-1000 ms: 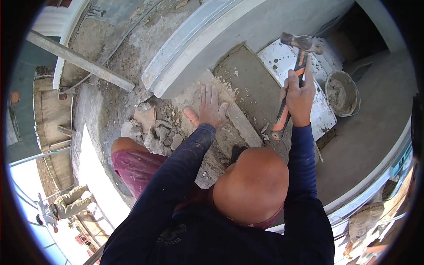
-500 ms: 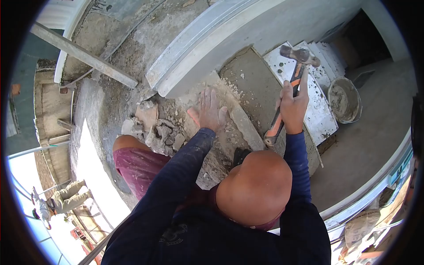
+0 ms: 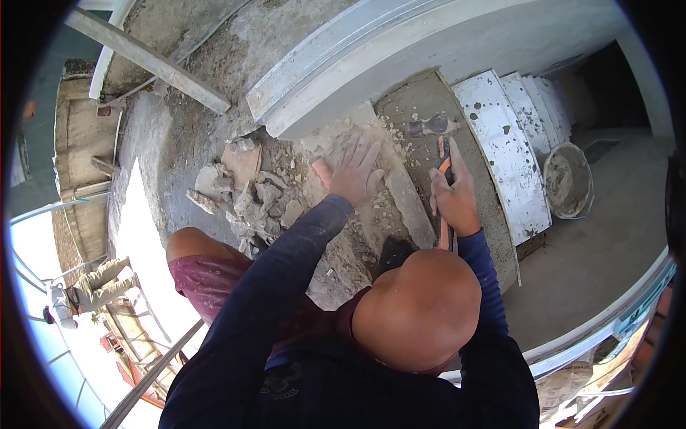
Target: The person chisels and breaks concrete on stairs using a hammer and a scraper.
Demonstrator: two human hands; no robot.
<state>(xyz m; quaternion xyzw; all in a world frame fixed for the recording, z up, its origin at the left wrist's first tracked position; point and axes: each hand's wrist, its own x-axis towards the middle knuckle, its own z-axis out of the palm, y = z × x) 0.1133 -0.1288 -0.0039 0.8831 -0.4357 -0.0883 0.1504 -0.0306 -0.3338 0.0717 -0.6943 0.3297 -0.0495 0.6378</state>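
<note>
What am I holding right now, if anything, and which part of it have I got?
Your right hand holds a hammer by its handle. Your left hand holds nothing visible; its fingers are spread over the rubble.

Navy long sleeves (image 3: 304, 232), maroon shorts (image 3: 211, 282).

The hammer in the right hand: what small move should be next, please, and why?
Probably the left hand should first brush the loose crumbs off the rough ledge. It lies spread there among them, while the hammer in the right hand has its head over the smoother grey step, away from the left hand.
</note>
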